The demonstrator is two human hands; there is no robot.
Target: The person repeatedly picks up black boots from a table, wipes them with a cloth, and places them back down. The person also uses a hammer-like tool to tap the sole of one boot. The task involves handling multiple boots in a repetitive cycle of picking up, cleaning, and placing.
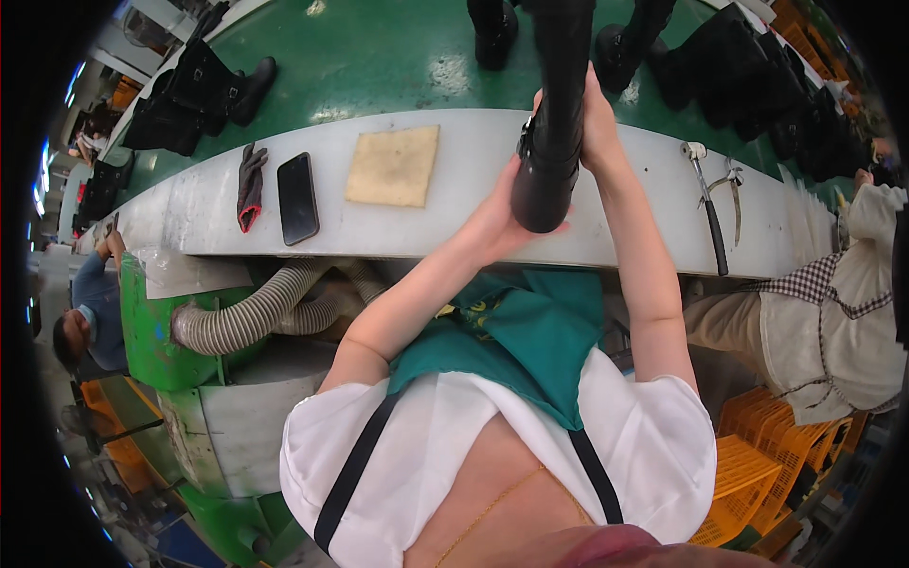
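Observation:
A tall black boot (554, 114) is held up over the white worktop (473, 133), its rounded toe pointing toward me. My left hand (500, 210) grips the foot from the left and below, with some fingers hidden under it. At the right side of the boot, higher up near the ankle, my right hand (598, 123) is closed round it, and a buckle shows on the opposite side. Left of the boot lies a flat yellowish pad (393, 167). To the right are a hammer (708, 204) and a pair of pincers (734, 189).
A black phone (298, 199) and a dark glove (251, 185) with a red cuff lie on the worktop's left. Several black boots (237, 95) rest on the green surface (379, 57) beyond. Ribbed hoses (246, 317) run below left. Other people stand at both sides; orange crates (748, 473) are lower right.

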